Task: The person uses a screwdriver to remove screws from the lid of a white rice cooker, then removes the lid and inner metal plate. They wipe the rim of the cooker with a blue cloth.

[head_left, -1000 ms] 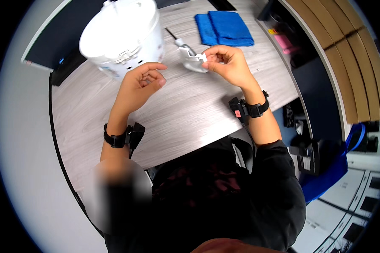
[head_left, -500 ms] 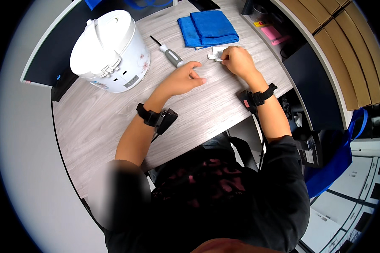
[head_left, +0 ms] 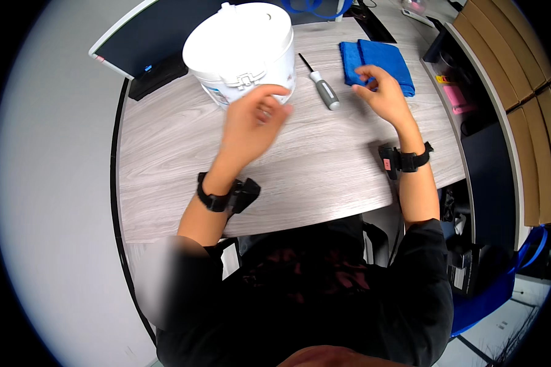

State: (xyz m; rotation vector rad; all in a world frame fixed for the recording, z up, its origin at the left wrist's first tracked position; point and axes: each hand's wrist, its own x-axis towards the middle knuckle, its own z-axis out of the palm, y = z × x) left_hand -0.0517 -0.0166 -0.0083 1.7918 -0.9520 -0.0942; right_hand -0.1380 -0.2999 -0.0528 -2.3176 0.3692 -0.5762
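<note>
A white rice cooker (head_left: 242, 46) with a rounded lid and a front latch stands at the far middle-left of the desk. In front of its lower right side is my left hand (head_left: 254, 125), index finger and thumb apart, the other fingers curled, nothing visible in it. Whether it touches the cooker I cannot tell. My right hand (head_left: 386, 101) hovers at the near edge of a folded blue cloth (head_left: 389, 58), its fingers loosely bent and parted, holding nothing I can see. Between the cooker and the cloth lies a screwdriver (head_left: 326, 92) with a grey and white handle, its dark shaft pointing away.
Behind the cooker rises a dark desk partition (head_left: 159, 46), with a black case (head_left: 159, 79) at its foot. On the right, a shelf unit holds pink items (head_left: 458, 98), and cardboard boxes (head_left: 502, 67) stand on it. A blue bag (head_left: 490, 306) hangs lower right.
The view has swung left, so the desk things sit further right. My right hand has come away from small white pieces, which no longer show, and its fingers have parted. My left hand is nearer the cooker.
</note>
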